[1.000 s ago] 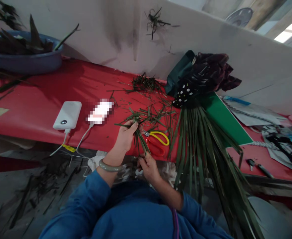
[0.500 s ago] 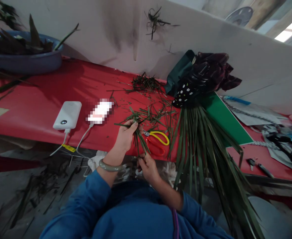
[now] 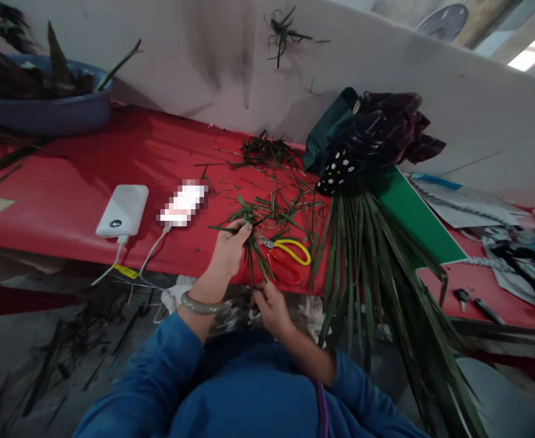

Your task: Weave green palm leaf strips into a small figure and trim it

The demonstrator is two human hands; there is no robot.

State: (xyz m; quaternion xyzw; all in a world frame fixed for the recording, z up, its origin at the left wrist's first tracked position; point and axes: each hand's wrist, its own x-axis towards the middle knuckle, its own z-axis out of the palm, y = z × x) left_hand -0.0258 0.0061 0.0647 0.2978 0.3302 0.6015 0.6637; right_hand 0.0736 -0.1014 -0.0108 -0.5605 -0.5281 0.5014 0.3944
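My left hand [image 3: 231, 246] is closed around a small woven piece of green leaf strips [image 3: 248, 217], thumb on top, just above the table's front edge. Loose strip ends spread left from it and hang down toward me. Lower and to the right, my right hand [image 3: 270, 306] is closed, its fingers pinching the lower ends of those hanging strips. Scissors [image 3: 290, 250] with one yellow and one red handle lie right beside the woven piece, their blades partly hidden. Cut leaf bits [image 3: 286, 210] are scattered beyond my hands.
A white power bank [image 3: 122, 211] and a lit phone [image 3: 183, 204], both cabled, lie left. Long palm leaves [image 3: 363, 255] hang over the edge at right, near a dark bag [image 3: 381, 128] and a green board [image 3: 425, 225]. A blue basin [image 3: 44, 112] stands far left.
Both hands keep nearly the same grip and place on the leaf strips. The view has shifted very slightly; nothing else has visibly moved.
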